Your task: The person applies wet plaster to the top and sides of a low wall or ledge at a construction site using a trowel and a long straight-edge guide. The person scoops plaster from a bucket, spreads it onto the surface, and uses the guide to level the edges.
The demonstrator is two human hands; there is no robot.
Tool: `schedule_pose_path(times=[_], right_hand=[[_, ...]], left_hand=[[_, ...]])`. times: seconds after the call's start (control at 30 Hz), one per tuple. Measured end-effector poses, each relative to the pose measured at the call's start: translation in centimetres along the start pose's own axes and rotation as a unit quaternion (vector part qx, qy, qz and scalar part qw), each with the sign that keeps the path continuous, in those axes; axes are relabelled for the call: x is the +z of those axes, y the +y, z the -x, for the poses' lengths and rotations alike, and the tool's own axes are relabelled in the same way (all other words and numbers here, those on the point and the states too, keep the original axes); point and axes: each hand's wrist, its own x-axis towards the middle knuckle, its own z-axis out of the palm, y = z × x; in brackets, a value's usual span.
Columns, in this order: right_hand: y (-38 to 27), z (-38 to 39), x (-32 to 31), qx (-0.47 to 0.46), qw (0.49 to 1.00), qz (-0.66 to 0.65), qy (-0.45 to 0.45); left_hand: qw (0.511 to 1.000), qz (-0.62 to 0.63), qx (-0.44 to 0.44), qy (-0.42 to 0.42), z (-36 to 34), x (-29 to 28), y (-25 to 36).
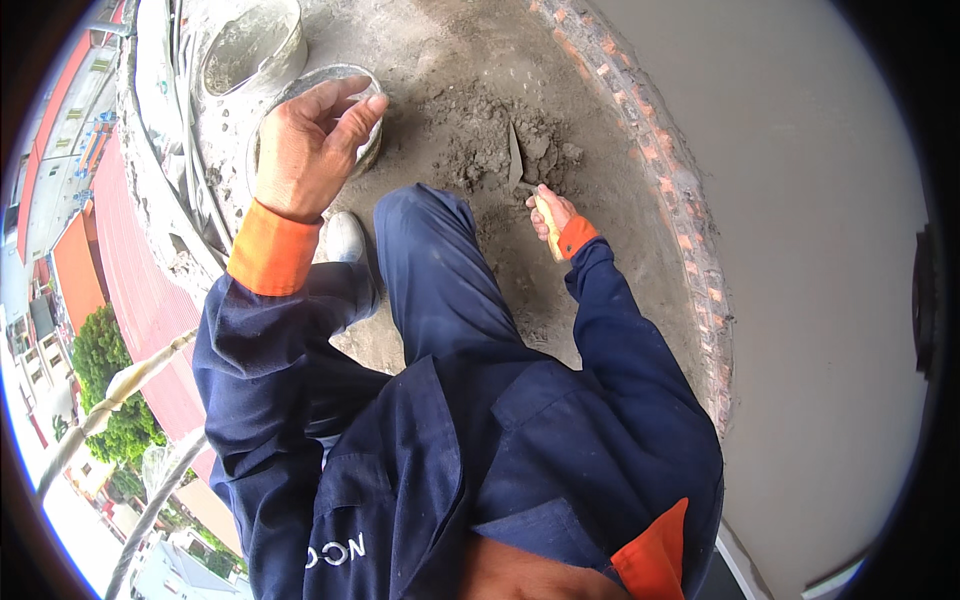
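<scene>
My left hand is raised over a round bucket at the upper left, fingers curved and apart, with nothing visible in them. My right hand grips the yellow handle of a trowel. Its pointed blade rests at a heap of loose grey mortar on the grimy floor, just beyond my bent knee.
Another bucket sits farther back. Along the left are a rough ledge with cables, ropes and a drop to roofs and trees. A strip of exposed brick borders a smooth grey wall at right.
</scene>
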Motion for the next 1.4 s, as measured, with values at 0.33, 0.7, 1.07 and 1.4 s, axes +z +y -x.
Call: schedule_pose_path(times=[0.33, 0.7, 1.07, 1.4], right_hand=[[8.8, 8.9, -1.3, -0.043, 0.953, 0.101, 0.282], [-3.2, -0.5, 3.0, -0.108, 0.947, 0.22, 0.206], [3.9, -0.5, 2.0, -0.137, 0.72, 0.589, 0.34], [4.8, -2.7, 0.0, -0.038, 0.759, 0.507, 0.406]], left_hand=[[1.0, 0.001, -0.014, -0.015, -0.4, 0.2, 1.2], [0.99, -0.11, 0.081, 0.018, 1.0, -0.4, 3.0], [0.994, -0.072, 0.083, -0.005, 1.7, -0.1, 2.3], [0.985, -0.111, 0.126, -0.034, 0.3, 0.8, 3.4]])
